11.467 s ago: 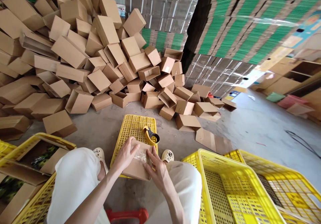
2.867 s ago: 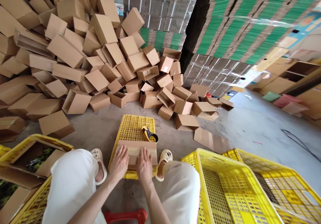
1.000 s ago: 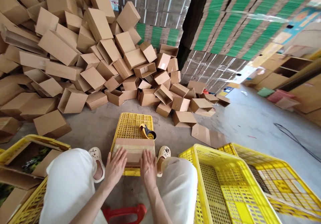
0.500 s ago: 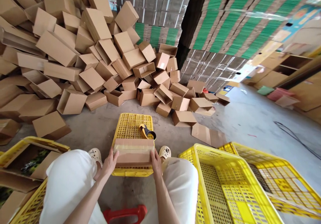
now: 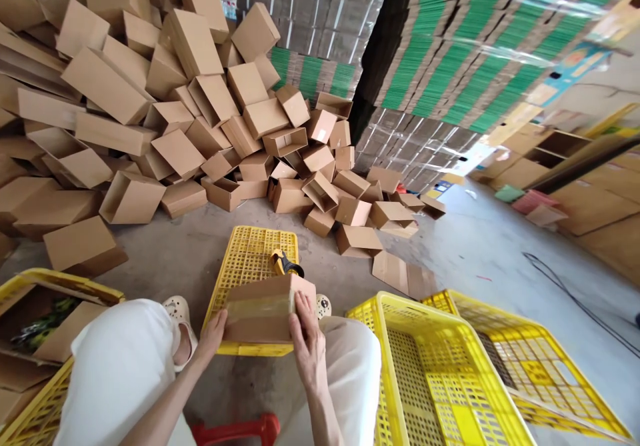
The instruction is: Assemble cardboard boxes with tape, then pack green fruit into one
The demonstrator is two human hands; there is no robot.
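Observation:
A brown cardboard box [image 5: 257, 309] with clear tape along its side is held between my two hands, over the near part of an upturned yellow crate [image 5: 245, 253]. My left hand [image 5: 213, 335] grips the box's left end. My right hand [image 5: 307, 333] lies against its right end, fingers over the taped edge and thumb on the near side. Just beyond the box, a yellow and black tape dispenser [image 5: 286, 263] rests on the crate and is partly hidden by the box.
Empty yellow crates [image 5: 430, 366] stand at my right. At my left, another crate [image 5: 60, 393] holds an open carton [image 5: 75, 329] with dark contents. A heap of cardboard boxes [image 5: 200, 113] fills the far left. A red stool [image 5: 240, 431] shows below me.
The box has turned, so its right end now shows. My right hand has moved up onto that end, and the left hand has shifted slightly left and down. The whole view has swung a little.

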